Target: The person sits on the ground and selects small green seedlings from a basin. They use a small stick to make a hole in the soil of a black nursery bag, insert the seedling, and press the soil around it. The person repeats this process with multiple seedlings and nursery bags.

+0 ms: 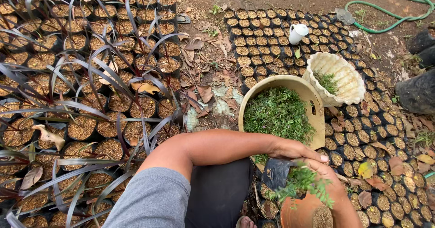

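Bare nursery ground is lying packed with rows of small black grow bags (267,42) filled with husk. Left hand (294,150) is gripping a black bag (277,173) by its rim, just below the cream basket (312,96) of green cuttings. Right hand (328,176) is closing on a green seedling (303,182) at the bag's mouth.
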